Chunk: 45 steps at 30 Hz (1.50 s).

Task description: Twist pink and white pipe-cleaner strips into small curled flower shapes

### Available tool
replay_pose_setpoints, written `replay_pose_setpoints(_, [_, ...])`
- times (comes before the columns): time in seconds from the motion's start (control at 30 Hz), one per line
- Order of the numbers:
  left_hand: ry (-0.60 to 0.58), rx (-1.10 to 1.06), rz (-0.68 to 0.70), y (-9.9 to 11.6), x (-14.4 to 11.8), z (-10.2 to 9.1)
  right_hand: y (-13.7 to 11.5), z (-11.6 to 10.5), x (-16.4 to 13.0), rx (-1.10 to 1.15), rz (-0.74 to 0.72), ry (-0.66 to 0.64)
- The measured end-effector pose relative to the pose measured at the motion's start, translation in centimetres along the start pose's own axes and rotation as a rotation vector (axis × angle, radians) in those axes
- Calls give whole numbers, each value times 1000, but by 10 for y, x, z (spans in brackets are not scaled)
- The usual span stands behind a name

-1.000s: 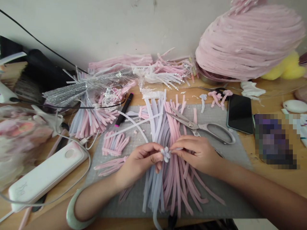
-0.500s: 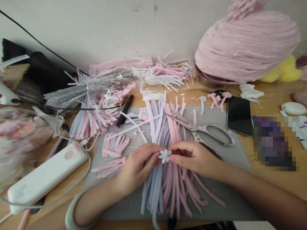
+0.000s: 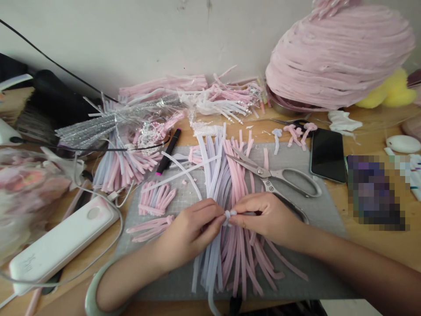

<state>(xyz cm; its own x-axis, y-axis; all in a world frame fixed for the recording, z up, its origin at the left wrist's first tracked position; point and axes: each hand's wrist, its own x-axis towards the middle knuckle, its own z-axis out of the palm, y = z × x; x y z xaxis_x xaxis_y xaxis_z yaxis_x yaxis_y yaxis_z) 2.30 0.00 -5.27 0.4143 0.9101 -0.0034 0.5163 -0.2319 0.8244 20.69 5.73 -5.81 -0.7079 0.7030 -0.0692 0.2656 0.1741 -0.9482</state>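
Between both sets of fingertips is a small pale-blue pipe-cleaner flower [image 3: 228,217], now seen edge-on. My left hand [image 3: 200,224] pinches it from the left, and my right hand [image 3: 263,215] pinches it from the right. Beneath the hands lie long pale-blue pipe cleaners [image 3: 210,259] and pink pipe cleaners [image 3: 240,267], spread over a grey cutting mat [image 3: 296,272]. Metal scissors [image 3: 263,172] rest with blades parted across the pink strands, just beyond my right hand. Bent pink and blue pieces [image 3: 158,197] lie left of my left hand.
At the right are a dark phone [image 3: 328,155] and small finished flowers [image 3: 294,134]. A white power bank [image 3: 66,243] with a cable sits at the left, near a black marker [image 3: 168,151]. Silver pipe cleaners [image 3: 95,127] and a large pink fuzzy bundle [image 3: 335,61] stand toward the wall.
The flower has turned from facing the camera to edge-on, its petals now bunched between the fingers. My right fingertips have shifted slightly. The view has moved a little.
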Motion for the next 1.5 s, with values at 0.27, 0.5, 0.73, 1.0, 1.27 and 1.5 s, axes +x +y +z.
replay_pose_setpoints(0.27, [-103, -840, -602, 6, 7, 2, 5, 4, -6, -284, -466, 76])
replay_pose_setpoints(0.5, [43, -426, -257, 2, 2, -5, -3, -4, 0, 210, 173, -82])
replay_pose_setpoints(0.73, [6, 35, 140, -3, -1, -12, -1, -2, 0, 245, 216, -108])
replay_pose_setpoints(1.0, [-70, -613, -454, 4, 8, -1, 1, 5, -3, -70, -176, 49])
replay_pose_setpoints(1.27, [-65, -276, -178, 3, 5, -7, -2, -5, 3, 169, 194, -207])
replay_pose_setpoints(1.5, [-184, -2, 160, 1, 6, -16, -1, -2, 1, 140, 202, -185])
